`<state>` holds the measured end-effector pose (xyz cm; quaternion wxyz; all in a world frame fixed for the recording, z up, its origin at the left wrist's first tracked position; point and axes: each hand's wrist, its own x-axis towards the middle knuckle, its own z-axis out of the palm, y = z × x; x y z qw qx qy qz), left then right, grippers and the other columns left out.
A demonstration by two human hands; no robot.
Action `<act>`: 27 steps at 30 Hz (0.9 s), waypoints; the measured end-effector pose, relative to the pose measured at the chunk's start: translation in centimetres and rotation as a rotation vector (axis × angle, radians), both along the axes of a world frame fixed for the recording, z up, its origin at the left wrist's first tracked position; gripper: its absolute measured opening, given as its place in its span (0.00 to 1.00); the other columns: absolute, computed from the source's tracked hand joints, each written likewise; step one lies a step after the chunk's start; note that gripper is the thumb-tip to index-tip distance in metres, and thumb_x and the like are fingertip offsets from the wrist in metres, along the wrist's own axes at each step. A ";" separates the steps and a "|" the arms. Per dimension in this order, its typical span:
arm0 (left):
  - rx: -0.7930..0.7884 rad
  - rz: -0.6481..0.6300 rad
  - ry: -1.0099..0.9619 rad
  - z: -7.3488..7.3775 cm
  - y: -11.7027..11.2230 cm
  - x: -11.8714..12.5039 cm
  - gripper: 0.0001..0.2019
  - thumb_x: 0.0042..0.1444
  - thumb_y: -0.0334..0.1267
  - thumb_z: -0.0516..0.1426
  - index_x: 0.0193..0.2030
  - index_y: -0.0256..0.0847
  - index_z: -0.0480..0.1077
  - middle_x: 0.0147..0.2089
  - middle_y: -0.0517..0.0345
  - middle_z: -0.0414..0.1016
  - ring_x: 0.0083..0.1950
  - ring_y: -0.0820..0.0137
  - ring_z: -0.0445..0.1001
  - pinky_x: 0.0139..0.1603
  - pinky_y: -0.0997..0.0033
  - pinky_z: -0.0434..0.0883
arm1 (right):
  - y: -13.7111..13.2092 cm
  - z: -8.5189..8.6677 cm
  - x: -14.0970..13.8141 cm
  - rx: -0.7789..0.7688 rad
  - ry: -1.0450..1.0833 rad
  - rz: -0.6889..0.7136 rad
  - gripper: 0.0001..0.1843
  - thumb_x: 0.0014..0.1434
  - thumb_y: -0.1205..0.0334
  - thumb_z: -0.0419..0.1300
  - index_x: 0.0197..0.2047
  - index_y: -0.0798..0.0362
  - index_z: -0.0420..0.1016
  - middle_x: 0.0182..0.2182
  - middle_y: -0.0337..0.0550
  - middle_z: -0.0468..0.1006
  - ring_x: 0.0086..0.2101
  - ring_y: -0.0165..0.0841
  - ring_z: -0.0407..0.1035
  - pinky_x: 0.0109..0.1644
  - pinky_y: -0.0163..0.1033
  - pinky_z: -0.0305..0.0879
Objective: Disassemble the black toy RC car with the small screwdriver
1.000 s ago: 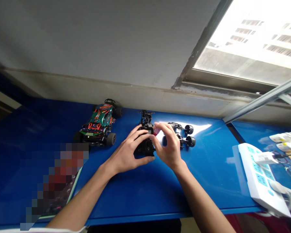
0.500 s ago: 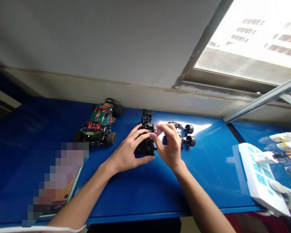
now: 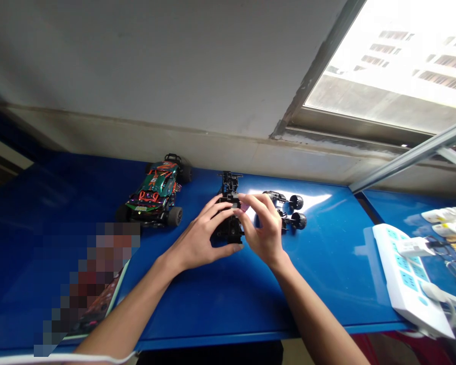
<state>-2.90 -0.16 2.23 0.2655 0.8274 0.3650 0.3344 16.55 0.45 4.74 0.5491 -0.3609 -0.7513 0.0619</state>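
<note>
A black toy car chassis (image 3: 228,192) lies on the blue table (image 3: 327,284), near the wall. My left hand (image 3: 199,238) curls round the chassis from the left and near side and holds it. My right hand (image 3: 264,228) is at its right side, thumb and fingers pinched on a small pink part (image 3: 244,207) against the chassis. Right behind that hand lies a black axle piece with two wheels (image 3: 291,212).
A finished green and orange model car (image 3: 155,195) stands to the left. A white power strip (image 3: 405,276) with plugs and cables lies at the right edge. A blurred flat object (image 3: 95,299) sits at the near left. The wall and window run just behind the table.
My right hand's fingers shifted slightly, bringing the pink part a little left and closer to the chassis. My left hand kept its hold.
</note>
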 end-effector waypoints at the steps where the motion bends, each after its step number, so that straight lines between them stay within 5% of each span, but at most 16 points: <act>1: 0.002 -0.001 0.000 0.0 0.0 0.0 0.35 0.59 0.52 0.69 0.70 0.47 0.66 0.74 0.45 0.66 0.82 0.43 0.50 0.78 0.35 0.60 | 0.0 0.0 0.0 -0.015 0.001 0.033 0.29 0.69 0.73 0.61 0.67 0.38 0.72 0.43 0.43 0.78 0.40 0.33 0.76 0.47 0.43 0.80; 5: -0.004 0.002 -0.002 0.0 0.0 0.0 0.34 0.59 0.52 0.69 0.69 0.48 0.67 0.75 0.45 0.65 0.82 0.41 0.49 0.77 0.32 0.59 | 0.0 -0.1 0.0 -0.026 -0.019 0.083 0.33 0.72 0.74 0.55 0.74 0.39 0.61 0.49 0.46 0.80 0.46 0.35 0.77 0.53 0.46 0.79; 11: -0.010 0.001 -0.002 0.0 0.0 0.0 0.34 0.58 0.52 0.69 0.69 0.49 0.68 0.74 0.46 0.67 0.82 0.41 0.50 0.77 0.34 0.60 | 0.0 -0.1 0.2 0.032 0.000 -0.040 0.25 0.67 0.69 0.66 0.63 0.39 0.75 0.42 0.42 0.78 0.38 0.34 0.77 0.44 0.43 0.81; 16: -0.017 -0.004 0.004 0.1 0.0 0.0 0.35 0.59 0.52 0.68 0.70 0.49 0.66 0.76 0.47 0.64 0.82 0.42 0.48 0.78 0.34 0.58 | -0.1 0.2 0.5 0.002 -0.043 0.088 0.34 0.70 0.74 0.57 0.74 0.40 0.63 0.51 0.46 0.82 0.46 0.35 0.79 0.52 0.43 0.80; 22: -0.023 0.003 0.014 0.0 0.0 -0.1 0.35 0.58 0.52 0.69 0.70 0.49 0.67 0.75 0.46 0.65 0.82 0.40 0.48 0.77 0.33 0.59 | 0.0 0.3 0.7 0.021 -0.026 0.011 0.28 0.66 0.71 0.65 0.66 0.39 0.74 0.44 0.44 0.79 0.39 0.34 0.78 0.45 0.42 0.81; 27: -0.030 -0.002 0.027 0.0 0.0 -0.2 0.36 0.59 0.53 0.68 0.71 0.48 0.65 0.77 0.45 0.63 0.82 0.40 0.47 0.78 0.32 0.57 | 0.0 0.5 1.1 -0.026 -0.032 0.122 0.35 0.69 0.75 0.58 0.74 0.40 0.63 0.48 0.45 0.82 0.45 0.34 0.80 0.54 0.43 0.79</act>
